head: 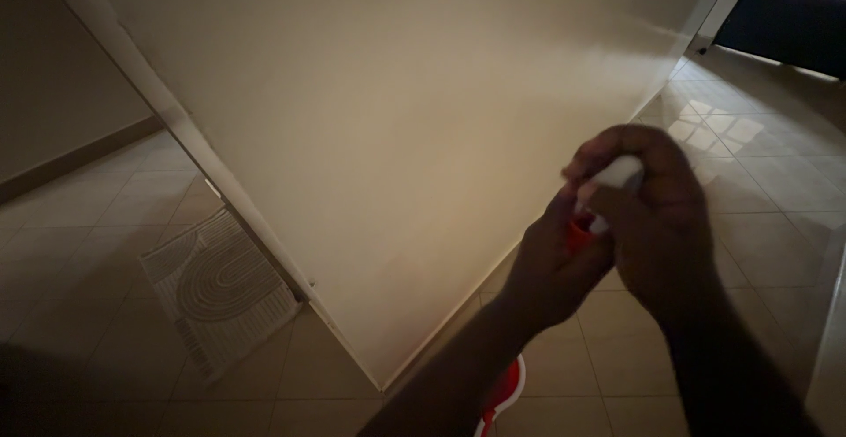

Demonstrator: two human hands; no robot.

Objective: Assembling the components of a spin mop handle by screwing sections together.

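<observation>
Both my hands are raised together in front of a pale wall, right of centre in the head view. My right hand [656, 217] is wrapped over a small white object [617, 173], maybe a cap or a cloth; its exact kind is unclear. My left hand [551, 265] grips a small red part [579, 230] just under it. The two hands touch each other and hide most of what they hold. A red and white object [504, 393] shows below my left forearm, near the floor.
A large cream wall [397, 120] fills the middle. A doorway opens at the left, with a patterned mat [216, 292] on the tiled floor [775, 181]. A dark door [784, 14] stands at the far upper right.
</observation>
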